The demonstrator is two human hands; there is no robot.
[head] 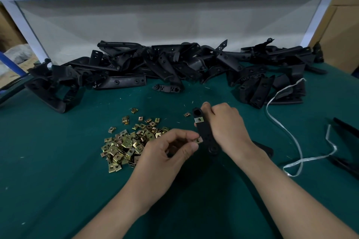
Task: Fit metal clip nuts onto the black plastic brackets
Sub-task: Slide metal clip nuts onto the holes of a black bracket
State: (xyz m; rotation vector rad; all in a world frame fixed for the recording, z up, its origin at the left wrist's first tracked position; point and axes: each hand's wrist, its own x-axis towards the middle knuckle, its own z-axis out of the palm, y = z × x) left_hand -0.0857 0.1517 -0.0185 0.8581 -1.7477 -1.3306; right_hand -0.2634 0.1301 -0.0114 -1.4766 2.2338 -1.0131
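Gripped by the curled fingers of the right hand (225,128), a black bracket (205,134) is held just above the green table (58,180), its long body running from 12 o'clock down to 6 o'clock. An upper clip nut (198,120) is already seated on the bracket's left edge, just below a round hole at the top end. A lower clip nut (198,139) is pinched between the thumb and forefinger of the left hand (165,153) and is touching the bracket's left edge nearer its rounded bottom end. Whether this nut is fully pushed on cannot be told.

At 9 o'clock from the left hand, a pile of clip nuts (128,141), brass-coloured and square, is spread on the table, thinning out toward 12 o'clock. 1 stray nut (187,114) lies apart, at 10 o'clock from the bracket's top.

At 12 o'clock from the hands, a long heap of brackets (174,64) is stacked across the back of the table, reaching from 10 o'clock round to 2 o'clock. 1 small bracket (168,88) lies alone just in front of the heap.

At 3 o'clock, a white strap (287,134) loops across the table. Beyond it, dark parts are cut off by the picture's edge. At 2 o'clock, past the table, cardboard boxes (342,35) are stacked.
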